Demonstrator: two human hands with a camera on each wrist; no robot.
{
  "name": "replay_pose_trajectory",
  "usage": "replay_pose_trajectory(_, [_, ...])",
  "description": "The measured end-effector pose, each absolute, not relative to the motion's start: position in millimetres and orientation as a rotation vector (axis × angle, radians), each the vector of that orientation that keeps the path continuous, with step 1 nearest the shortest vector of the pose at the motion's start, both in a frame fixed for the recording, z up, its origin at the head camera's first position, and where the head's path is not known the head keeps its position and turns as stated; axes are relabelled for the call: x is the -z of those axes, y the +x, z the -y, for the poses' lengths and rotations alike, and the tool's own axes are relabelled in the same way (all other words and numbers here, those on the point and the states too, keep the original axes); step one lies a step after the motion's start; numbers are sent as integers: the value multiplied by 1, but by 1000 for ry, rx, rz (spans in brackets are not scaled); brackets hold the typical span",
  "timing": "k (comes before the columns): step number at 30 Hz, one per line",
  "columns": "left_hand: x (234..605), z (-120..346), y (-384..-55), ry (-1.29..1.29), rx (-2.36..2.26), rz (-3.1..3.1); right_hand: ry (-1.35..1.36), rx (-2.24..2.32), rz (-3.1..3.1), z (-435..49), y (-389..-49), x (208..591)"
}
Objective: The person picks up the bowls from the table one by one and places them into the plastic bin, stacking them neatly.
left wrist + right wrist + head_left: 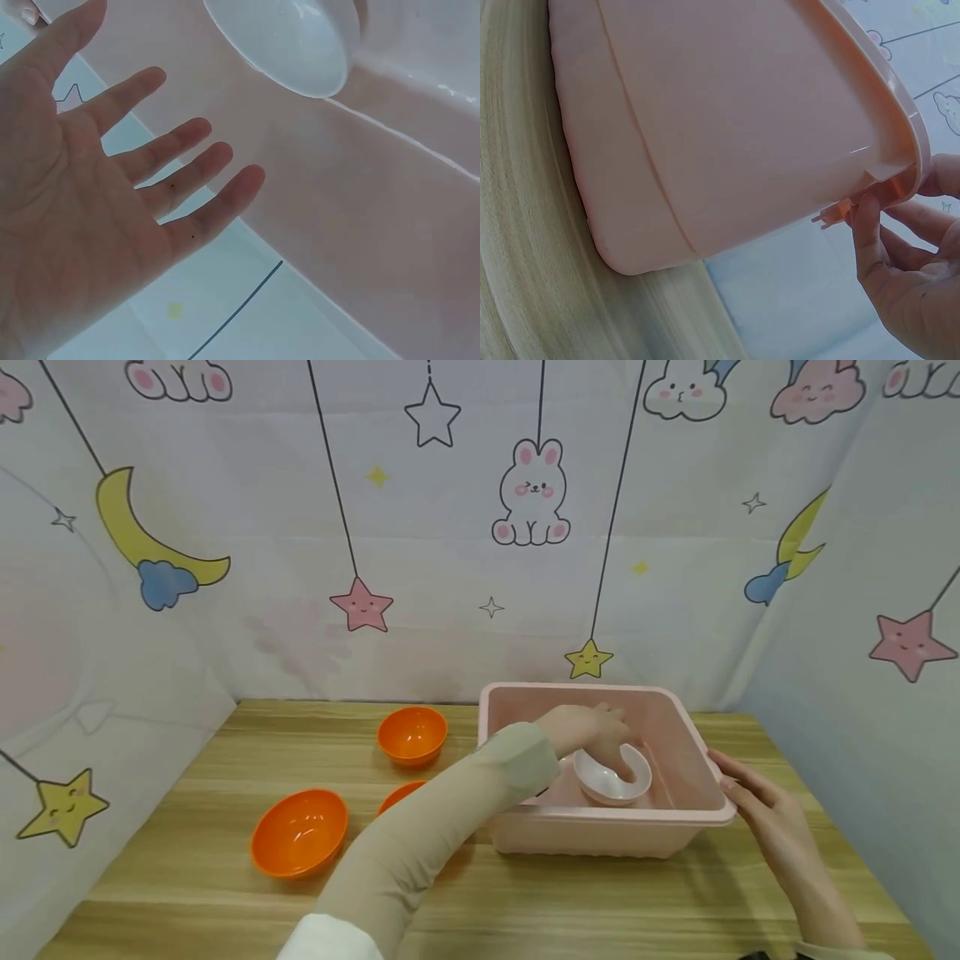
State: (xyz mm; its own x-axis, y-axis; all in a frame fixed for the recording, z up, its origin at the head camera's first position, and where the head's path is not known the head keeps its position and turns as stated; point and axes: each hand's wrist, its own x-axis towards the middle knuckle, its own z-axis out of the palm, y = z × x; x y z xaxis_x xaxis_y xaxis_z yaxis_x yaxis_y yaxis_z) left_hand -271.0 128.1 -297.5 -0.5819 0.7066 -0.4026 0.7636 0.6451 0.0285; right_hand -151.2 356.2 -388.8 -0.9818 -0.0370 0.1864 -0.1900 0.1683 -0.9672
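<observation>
A pink plastic bin point(600, 837) stands on the table. Inside it lies a white bowl point(613, 789), tilted in the left wrist view. My left hand point(596, 731) reaches into the bin above the bowl. Its fingers point(184, 180) are spread and hold nothing, apart from the bowl in the left wrist view. At the bin's right side, my right hand point(772, 818) grips the rim; in the right wrist view thumb and fingers pinch the rim point(919, 146) near a corner. My left forearm hides part of the bin's left inside.
Left of the bin are orange bowls: one at the back point(412, 739), one nearer the front point(300, 835), and a third orange bowl point(397, 795) mostly behind my left sleeve. The wood-grain table point(570, 902) meets a printed cloth backdrop point(450, 560) behind and at both sides.
</observation>
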Motion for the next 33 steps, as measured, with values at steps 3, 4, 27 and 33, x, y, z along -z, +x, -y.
replay_pose_trajectory(3, [293, -127, -267, 1161, 227, -2495, 229, -1938, 2302, -357, -151, 388])
replay_pose_trajectory(4, [292, -127, -266, 1162, 231, -2497, 232, -1938, 2302, -357, -151, 388])
replay_pose_trajectory(27, [276, -113, -236, 1252, 260, -2626, 255, -1970, 2290, -356, -151, 389])
replay_pose_trajectory(33, [275, -104, -228, 1331, 193, -2685, 265, -1968, 2285, -356, -151, 388])
